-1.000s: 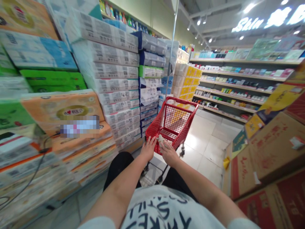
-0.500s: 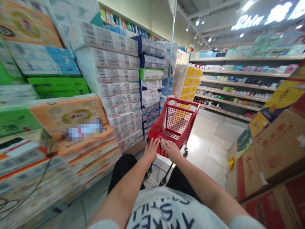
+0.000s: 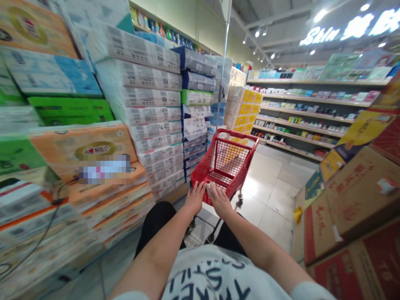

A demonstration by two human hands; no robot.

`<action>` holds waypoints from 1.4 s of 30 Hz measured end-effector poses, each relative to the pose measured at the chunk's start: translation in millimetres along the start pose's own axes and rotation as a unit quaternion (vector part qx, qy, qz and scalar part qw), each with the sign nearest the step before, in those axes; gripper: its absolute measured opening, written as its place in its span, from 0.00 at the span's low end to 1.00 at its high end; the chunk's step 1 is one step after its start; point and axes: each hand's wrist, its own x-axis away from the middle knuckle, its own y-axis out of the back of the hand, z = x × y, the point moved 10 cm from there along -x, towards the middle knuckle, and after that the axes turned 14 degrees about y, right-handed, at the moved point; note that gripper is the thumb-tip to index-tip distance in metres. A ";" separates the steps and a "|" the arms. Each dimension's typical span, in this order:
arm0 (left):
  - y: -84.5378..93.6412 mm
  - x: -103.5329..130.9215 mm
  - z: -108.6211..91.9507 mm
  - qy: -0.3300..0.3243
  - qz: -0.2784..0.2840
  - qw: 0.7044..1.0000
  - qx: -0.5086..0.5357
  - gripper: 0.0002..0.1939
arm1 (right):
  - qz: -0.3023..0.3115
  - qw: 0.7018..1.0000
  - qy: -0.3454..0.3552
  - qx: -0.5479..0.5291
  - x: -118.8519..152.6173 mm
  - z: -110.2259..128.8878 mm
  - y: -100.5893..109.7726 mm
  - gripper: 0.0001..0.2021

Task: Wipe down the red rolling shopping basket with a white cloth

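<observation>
A red plastic shopping cart (image 3: pixel 239 177) with a grid basket stands right in front of my body, its wheels on the tiled floor. My left hand (image 3: pixel 195 198) lies on the near rim of the cart, palm down, with its fingers stretched forward and slightly apart. Just to its right, my right hand (image 3: pixel 218 198) rests on the same rim, fingers extended over the edge. The two hands are close together, and neither is wrapped round anything. Inside the basket no goods can be seen.
Tall stacks of white tissue packs (image 3: pixel 153 98) and orange packs (image 3: pixel 84 143) line the left. Cardboard boxes (image 3: pixel 359 191) are piled on the right. Beyond the cart, tiled floor (image 3: pixel 265 191) leads to shelves (image 3: pixel 309 108) of small goods. A metal pole (image 3: pixel 223 62) rises behind the cart.
The cart, stacks and boxes have shifted slightly left in the view, and a little more of the lit sign shows. Both hands remain on the cart's rim.
</observation>
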 end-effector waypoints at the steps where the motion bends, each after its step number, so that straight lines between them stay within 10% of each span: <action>1: -0.1 0.3 -0.5 -0.003 0.000 1.000 -0.002 0.41 | -0.020 0.999 0.030 -0.003 2.9 2.9 -0.2 0.27; 8: -1.9 -2.5 -4.1 0.005 -0.001 1.000 0.003 0.38 | -0.044 0.997 -0.006 -0.068 6.6 -22.9 -12.5 0.26; 14: -3.2 -3.0 -6.0 -0.002 0.001 1.000 0.002 0.39 | -0.018 0.989 0.109 -0.097 12.2 3.5 -19.5 0.20; 23: -1.8 -3.2 -6.8 -0.006 -0.008 1.000 0.010 0.37 | -0.029 0.987 0.106 -0.116 13.0 0.7 -11.7 0.24; 31: -2.2 -7.3 -6.9 -0.006 -0.020 1.000 0.011 0.36 | -0.054 0.989 -0.068 -0.123 22.1 -88.0 28.5 0.16; 42: -2.6 -5.5 13.3 0.005 -0.065 0.997 -0.046 0.34 | -0.042 0.991 -0.106 -0.069 -3.6 -34.1 22.8 0.12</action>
